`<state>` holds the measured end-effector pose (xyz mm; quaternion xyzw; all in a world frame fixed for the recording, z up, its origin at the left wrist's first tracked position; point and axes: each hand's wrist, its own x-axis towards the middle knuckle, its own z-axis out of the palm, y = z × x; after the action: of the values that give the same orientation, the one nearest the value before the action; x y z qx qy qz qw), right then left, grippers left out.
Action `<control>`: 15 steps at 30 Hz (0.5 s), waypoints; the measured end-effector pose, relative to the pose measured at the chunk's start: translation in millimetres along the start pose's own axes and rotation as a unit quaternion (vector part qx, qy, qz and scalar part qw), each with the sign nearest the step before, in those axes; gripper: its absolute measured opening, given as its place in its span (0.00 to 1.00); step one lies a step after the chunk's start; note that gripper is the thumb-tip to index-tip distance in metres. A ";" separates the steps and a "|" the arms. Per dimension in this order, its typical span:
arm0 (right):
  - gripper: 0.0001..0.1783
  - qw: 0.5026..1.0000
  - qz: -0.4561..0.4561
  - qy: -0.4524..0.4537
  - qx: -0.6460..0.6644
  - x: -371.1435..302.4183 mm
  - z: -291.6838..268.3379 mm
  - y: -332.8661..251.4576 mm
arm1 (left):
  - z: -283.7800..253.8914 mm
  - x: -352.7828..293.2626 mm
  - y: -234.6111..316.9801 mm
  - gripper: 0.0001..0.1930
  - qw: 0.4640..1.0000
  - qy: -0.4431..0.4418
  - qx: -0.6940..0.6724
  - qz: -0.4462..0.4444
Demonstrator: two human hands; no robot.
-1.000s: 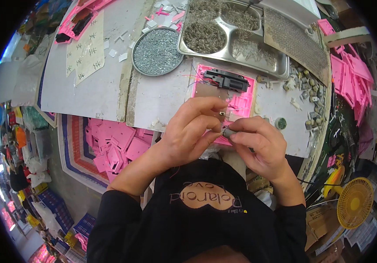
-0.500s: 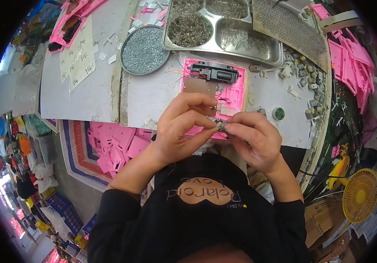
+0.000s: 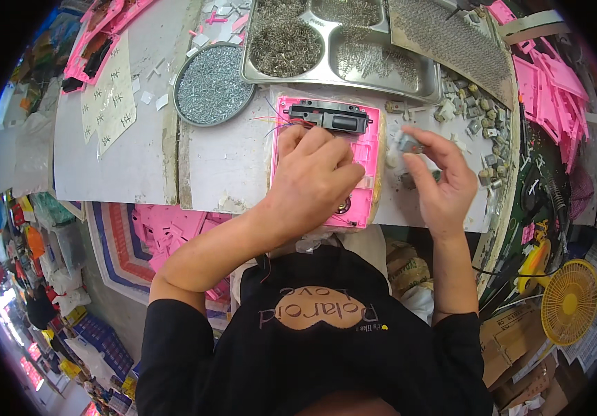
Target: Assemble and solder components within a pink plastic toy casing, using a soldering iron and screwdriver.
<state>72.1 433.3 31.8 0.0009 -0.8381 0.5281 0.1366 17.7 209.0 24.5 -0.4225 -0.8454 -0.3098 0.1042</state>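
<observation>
A pink plastic casing (image 3: 374, 149) lies on the worktable in front of me. Across its far end is a long black plastic part (image 3: 329, 116), and thin coloured wires (image 3: 270, 119) stick out past its left edge. My left hand (image 3: 316, 177) reaches over the casing with curled fingers. Their tips are turned away, so I cannot see what they hold. Right of the casing, my right hand (image 3: 445, 184) pinches a small grey block-shaped part (image 3: 408, 144) between thumb and fingers. A round metallic piece (image 3: 343, 206) shows in the casing below my left hand.
A round dish of small silvery parts (image 3: 214, 87) stands far left of the casing. Behind it is a metal compartment tray (image 3: 354, 89) of small metal pieces. Loose grey blocks (image 3: 492, 135) lie at right, near stacked pink panels (image 3: 548, 90). A yellow fan (image 3: 570, 303) is lower right.
My hands, together over the casing's near end before, are now apart. The left moved farther over the casing; the right moved right and away from me, and now holds a grey block-shaped part.
</observation>
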 end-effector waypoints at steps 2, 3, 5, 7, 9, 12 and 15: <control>0.17 0.997 -0.037 -0.030 -0.058 0.5 8.4 0.5 | -7.0 -10.0 -4.0 0.08 1.000 -0.001 -0.021 0.010; 0.17 0.994 -0.060 -0.034 -0.083 2.3 13.1 0.6 | -9.9 -17.5 -9.0 0.09 0.999 -0.008 -0.044 0.007; 0.17 0.985 -0.105 -0.043 -0.133 6.1 22.7 2.1 | -17.0 -27.6 -13.9 0.12 0.998 -0.024 -0.065 -0.002; 0.16 0.985 -0.099 -0.043 -0.132 6.3 31.9 6.8 | -22.0 -37.6 -14.4 0.12 0.997 -0.037 -0.058 -0.020; 0.15 0.980 -0.113 -0.041 -0.158 8.7 36.8 7.1 | -31.4 -33.9 -19.8 0.14 0.992 -0.032 -0.120 -0.006; 0.15 0.978 -0.111 -0.051 -0.168 11.5 37.1 5.4 | -34.0 -27.4 -37.4 0.17 0.993 0.072 -0.052 -0.082; 0.15 0.975 -0.102 -0.057 -0.188 11.7 34.5 0.6 | -27.6 -23.5 -53.6 0.18 0.983 0.104 0.028 -0.146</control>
<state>53.0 404.7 20.0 0.0909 -0.9242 0.3436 0.1400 -11.7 152.7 12.5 -0.2566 -0.8911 -0.3397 0.1571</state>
